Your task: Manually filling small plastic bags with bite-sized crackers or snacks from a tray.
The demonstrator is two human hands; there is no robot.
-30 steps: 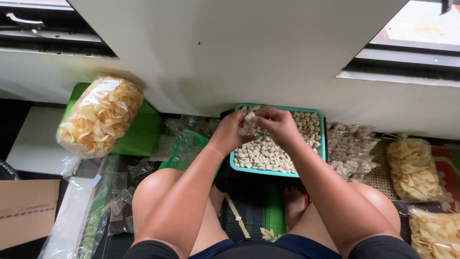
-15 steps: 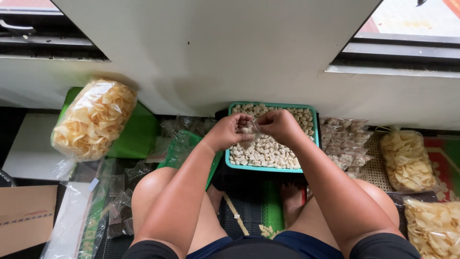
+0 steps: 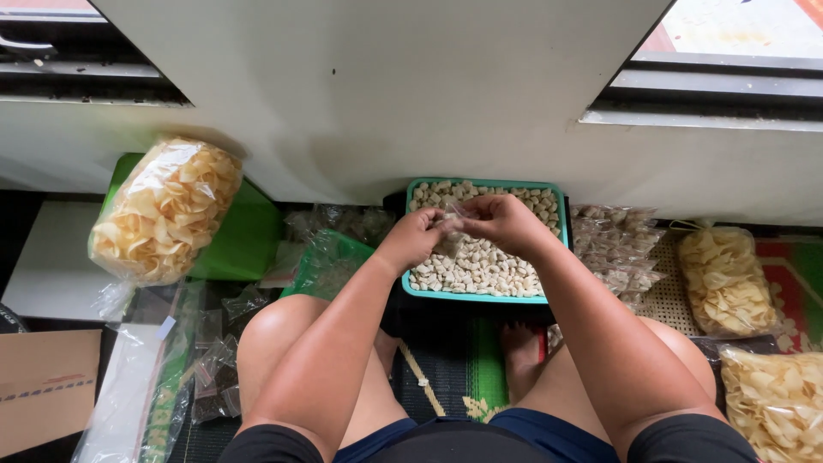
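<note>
Head view, looking straight down at a person seated on the floor with knees apart. Both hands are held together over a teal tray (image 3: 410, 257) of small pale crackers (image 3: 480, 266), which is set on the floor at twelve o'clock from the person's lap, against a white wall. A small clear bag (image 3: 449, 225) is pinched between the left hand (image 3: 417, 238) and the right hand (image 3: 504, 221); the fingers of both are closed on its top edge, thumb against forefinger, and a few pale pieces can be made out inside.

Compared with half a second ago, the hands have been drawn closer together and the bag's mouth appears gathered tighter, where a second ago it was held more loosely. From this it is judged that the filling of this bag is finished and its top is being closed.

A large bag of yellow chips (image 3: 163, 210) is propped on a green board at ten o'clock. Filled small packets (image 3: 613, 249) are piled at two o'clock, just beside the tray, with more chip bags (image 3: 729, 279) farther right. Empty clear bags (image 3: 214, 360) are scattered at eight o'clock.
</note>
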